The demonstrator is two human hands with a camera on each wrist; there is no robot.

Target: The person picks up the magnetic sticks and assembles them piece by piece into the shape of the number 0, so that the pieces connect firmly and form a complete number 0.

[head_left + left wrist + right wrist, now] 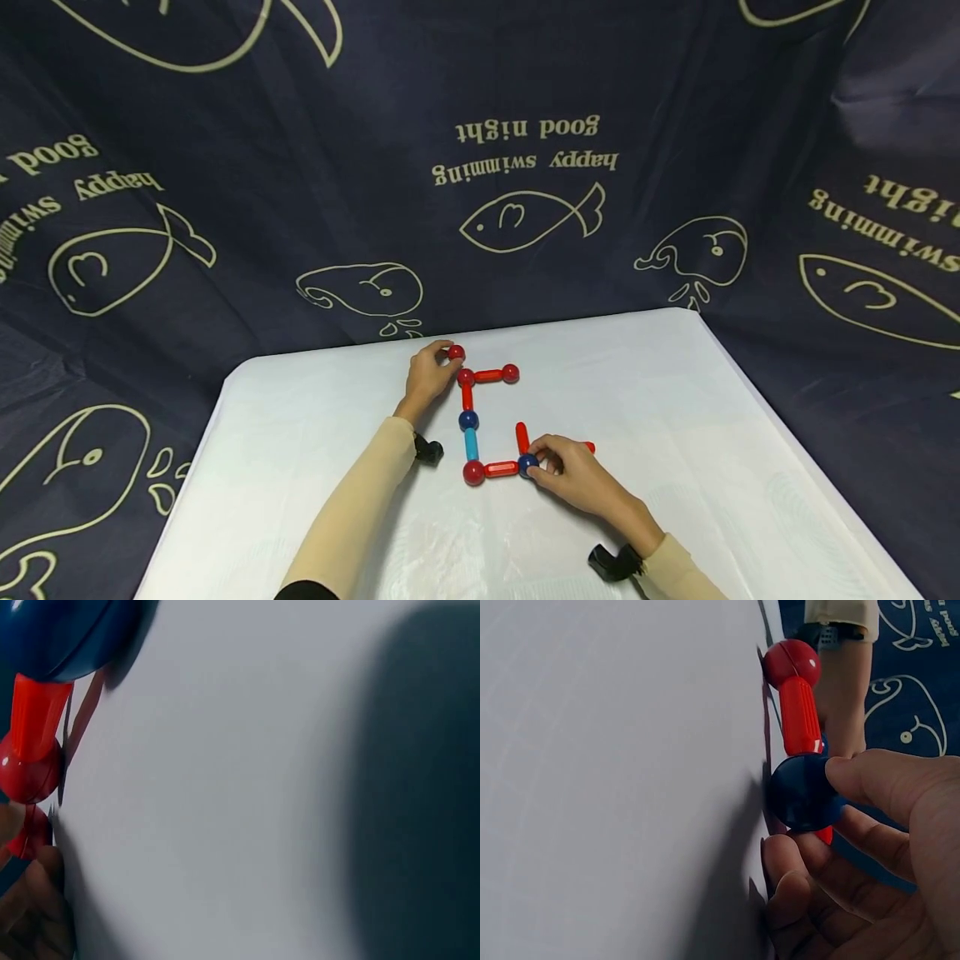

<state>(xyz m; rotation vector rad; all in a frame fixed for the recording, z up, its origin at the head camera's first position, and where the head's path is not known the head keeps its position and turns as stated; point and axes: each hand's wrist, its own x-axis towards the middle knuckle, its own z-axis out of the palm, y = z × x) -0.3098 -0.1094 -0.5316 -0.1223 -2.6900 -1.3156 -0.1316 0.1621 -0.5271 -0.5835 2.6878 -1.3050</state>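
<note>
My left hand pinches a red ball at the far end of a ball-and-rod figure on the table. Just nearer is a second red ball, from which a red rod runs right to another red ball. Toward me follow a red rod, a blue ball, a light blue rod and a red corner ball. A red rod joins that corner to the blue ball pinched by my right hand. Another red rod points away from this blue ball.
The figure lies on a white-covered table. Partly hidden behind my right hand is a red piece. A dark curtain with fish drawings hangs behind and beside the table. Both wrists carry black cameras.
</note>
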